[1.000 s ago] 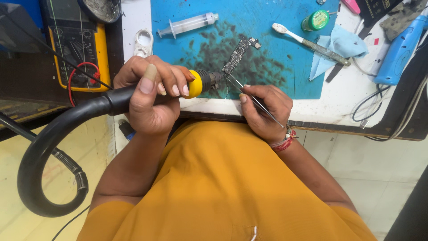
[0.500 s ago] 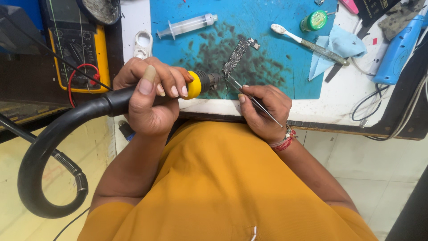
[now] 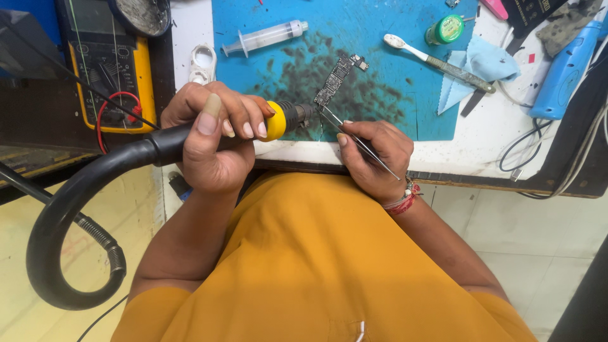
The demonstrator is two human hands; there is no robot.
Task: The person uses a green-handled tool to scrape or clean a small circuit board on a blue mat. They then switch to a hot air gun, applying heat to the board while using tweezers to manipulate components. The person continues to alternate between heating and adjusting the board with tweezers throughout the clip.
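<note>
A: What is seen at the far left?

B: A yellow meter [image 3: 104,69] with red and black leads is laid on the counter [image 3: 557,149], and a thick black hose [image 3: 69,215] is looped down beside it.

A: And the hands?

B: The left hand [image 3: 212,136] is clenched around the hot-air tool [image 3: 278,120], whose yellow collar and dark nozzle are pointed at the lower end of the circuit board [image 3: 335,79]. The board is laid on the blue mat [image 3: 380,69], over a dark stained patch. The right hand [image 3: 373,158] is closed on a pair of tweezers [image 3: 354,136]; their tips are set at the board's near end, just beside the nozzle.

A: What could go wrong from here?

B: In my judgement, the board could be scorched if the nozzle is held too close. Small parts could be blown off by the air, or knocked away if the tweezers slip. The right fingers could also be burned, since they are kept near the nozzle.

A: Any packages or labels?

B: A clear syringe [image 3: 266,38] is laid at the mat's upper left. Further right, a toothbrush [image 3: 437,60] lies across the mat's edge. A small round green-lidded pot [image 3: 448,28] stands beside a light blue cloth [image 3: 481,66]. A blue tool [image 3: 567,73] is laid at the far right. Any labels are too small to be made out.
</note>
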